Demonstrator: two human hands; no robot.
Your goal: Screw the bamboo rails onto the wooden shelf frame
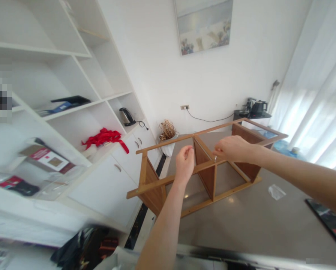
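Note:
A brown wooden shelf frame [206, 179] lies on its side on a grey table [230, 232]. My left hand [184, 165] is raised over the frame's near rail, with fingers curled and thumb pressed to them; whatever it may hold is hidden. Above the middle crosspiece, my right hand [233, 148] has its fingers pinched together, close to the near rail. Just below those fingertips shows a small pale, shiny bit [215, 159], too small to name. I cannot tell whether the right fingers grip it.
On the table's right lie a small clear plastic bag [276, 192] and a dark phone-like slab [328, 221]. White shelving [72, 108] along the left holds a kettle [126, 116], red ribbon [104, 137] and a carton [48, 157]. A dried plant [168, 129] stands behind the frame.

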